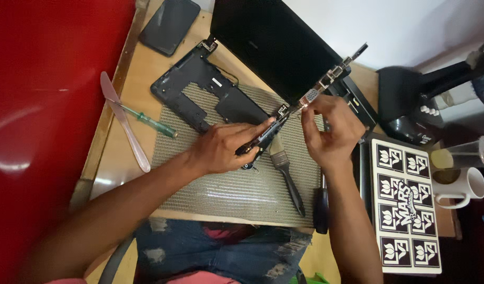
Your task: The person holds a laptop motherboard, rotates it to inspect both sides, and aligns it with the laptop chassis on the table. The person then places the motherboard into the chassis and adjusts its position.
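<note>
Torn blue jeans show at the near edge of the table, closest to the camera. On the table lies a large woven mat, and at its far edge an opened black laptop base with the dark lid standing behind it. Above the mat the person holds a long narrow circuit board. Its long axis runs from near left up to far right, with metal ports along the edge. The left hand is closed around the lower end of the board. The right hand pinches the board near its middle with the fingertips, so both hands touch it. A paint brush lies on the mat just beside the hands, a screwdriver near the left edge.
</note>
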